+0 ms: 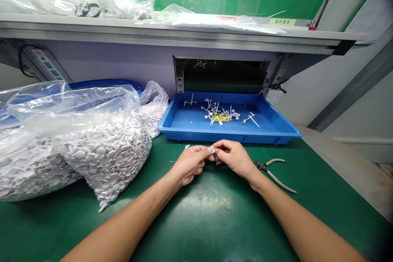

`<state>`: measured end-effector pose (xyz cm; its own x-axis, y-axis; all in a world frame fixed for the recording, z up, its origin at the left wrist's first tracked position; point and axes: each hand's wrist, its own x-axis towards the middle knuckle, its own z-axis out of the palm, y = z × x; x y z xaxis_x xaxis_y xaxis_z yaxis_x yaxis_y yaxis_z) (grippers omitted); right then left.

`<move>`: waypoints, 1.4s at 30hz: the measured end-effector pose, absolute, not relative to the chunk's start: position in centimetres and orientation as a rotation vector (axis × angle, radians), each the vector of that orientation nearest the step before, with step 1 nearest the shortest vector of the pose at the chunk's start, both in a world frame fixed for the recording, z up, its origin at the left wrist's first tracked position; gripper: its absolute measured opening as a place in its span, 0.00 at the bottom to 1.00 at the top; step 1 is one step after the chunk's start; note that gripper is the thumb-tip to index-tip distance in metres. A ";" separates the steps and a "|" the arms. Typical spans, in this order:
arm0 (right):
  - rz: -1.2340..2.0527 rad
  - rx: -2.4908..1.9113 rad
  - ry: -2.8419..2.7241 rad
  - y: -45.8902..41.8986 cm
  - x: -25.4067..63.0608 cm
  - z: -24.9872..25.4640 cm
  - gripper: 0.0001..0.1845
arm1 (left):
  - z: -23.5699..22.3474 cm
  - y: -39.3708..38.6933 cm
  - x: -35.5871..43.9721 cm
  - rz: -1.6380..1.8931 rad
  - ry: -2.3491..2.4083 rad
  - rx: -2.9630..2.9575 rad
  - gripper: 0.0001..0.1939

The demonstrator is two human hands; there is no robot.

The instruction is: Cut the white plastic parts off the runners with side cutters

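My left hand [193, 163] and my right hand [235, 157] meet over the green table, just in front of the blue tray [227, 137]. Thumb and forefinger of each are pinched on one small white plastic part [213, 151], mostly covered by the fingertips. Within the tray lie several white plastic sprues [211, 108] with branching runners, some over a yellow patch [220, 118]. To the right of my right wrist rests a pair of nippers [273, 172] with pale handles. Another small white piece [187, 146] shows behind my left hand.
At left stand large clear bags [107, 155] full of small white parts, with a blue basket [104, 82] behind them. A shelf [153, 28] holding plastic bags runs across above. Behind the tray is an opening [222, 75] with a dark belt.
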<state>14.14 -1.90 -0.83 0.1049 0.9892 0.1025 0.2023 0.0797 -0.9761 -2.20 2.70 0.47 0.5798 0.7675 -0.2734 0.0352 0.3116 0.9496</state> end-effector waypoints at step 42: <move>1.369 -0.885 -1.198 -2.6 14.5 -0.5 0.16 | 0.4 3.8 -3.1 0.452 0.506 1.055 0.17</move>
<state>14.52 -2.56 -0.51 -0.1626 0.9808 0.1074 -0.2364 0.0669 -0.9693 -3.09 3.80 0.40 0.7984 0.5762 -0.1748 -0.1087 0.4235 0.8994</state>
